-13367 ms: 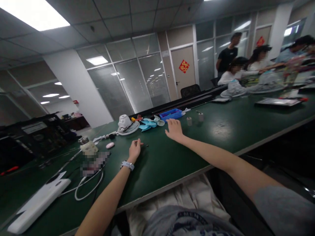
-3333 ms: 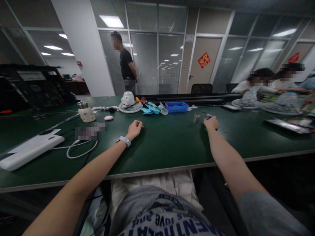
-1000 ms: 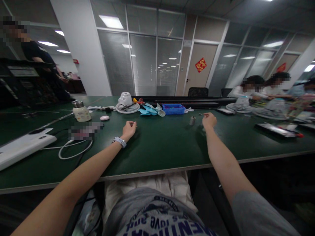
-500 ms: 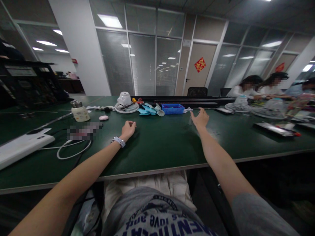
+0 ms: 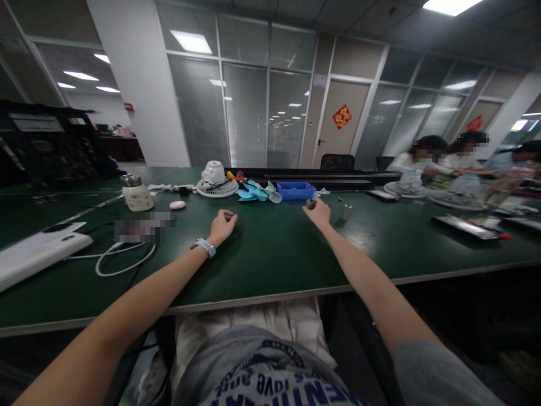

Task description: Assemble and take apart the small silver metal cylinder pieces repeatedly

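Green worktop [image 5: 262, 265] across scene. Far, left of centre, white fan housing [image 5: 213, 173]; blue bin [image 5: 296, 193] to its right. Left hand [image 5: 222, 228] at left-centre, fingers curled; cannot tell if anything pinched. Right hand [image 5: 320, 214], right of centre, grip closed on metal cylinder [image 5: 311, 204]. Handling looks partway: one cylinder gripped; second cylinder [image 5: 347, 212], near on right, stands unheld.

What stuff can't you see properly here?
Head view:
Held grey metal cylinder: lower part hidden by the right hand.
Blue plastic basket: contents too small to name.
Long white slab: one end cut off by the picture's left edge.
Left hand: too blurred to tell whether it pinches anything.
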